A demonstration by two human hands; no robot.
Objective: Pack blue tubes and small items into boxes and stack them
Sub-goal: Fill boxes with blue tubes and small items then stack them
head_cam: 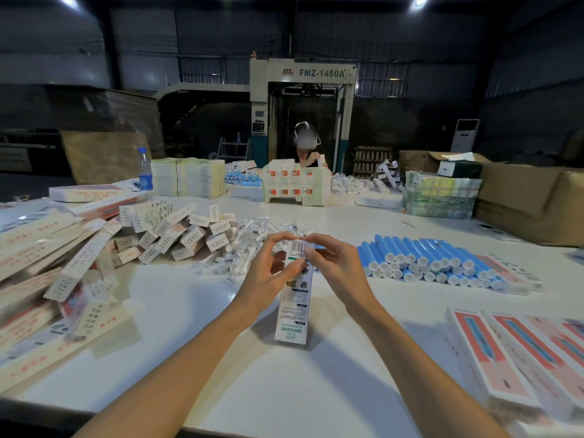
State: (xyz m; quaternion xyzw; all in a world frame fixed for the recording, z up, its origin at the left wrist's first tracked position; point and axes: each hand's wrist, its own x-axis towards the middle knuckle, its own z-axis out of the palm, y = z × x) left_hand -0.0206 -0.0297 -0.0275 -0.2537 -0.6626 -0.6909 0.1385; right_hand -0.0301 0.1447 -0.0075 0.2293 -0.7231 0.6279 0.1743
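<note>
A long white printed box (294,311) stands on end on the white table (196,305), tilted slightly towards me. My left hand (268,273) grips its upper part from the left, thumb on the front face. My right hand (335,267) pinches the barcode flap at the top end from the right. A stack of blue tubes with white caps (423,262) lies to the right. Small clear-wrapped items (246,245) are heaped just beyond the box. Whether the box holds anything is hidden.
A loose heap of white boxes (94,248) fills the left side. Pink-fronted boxes (518,355) lie at the near right. Across the table a person (306,150) works behind stacked cartons (297,181). A water bottle (145,169) and brown cardboard boxes (524,197) stand further back.
</note>
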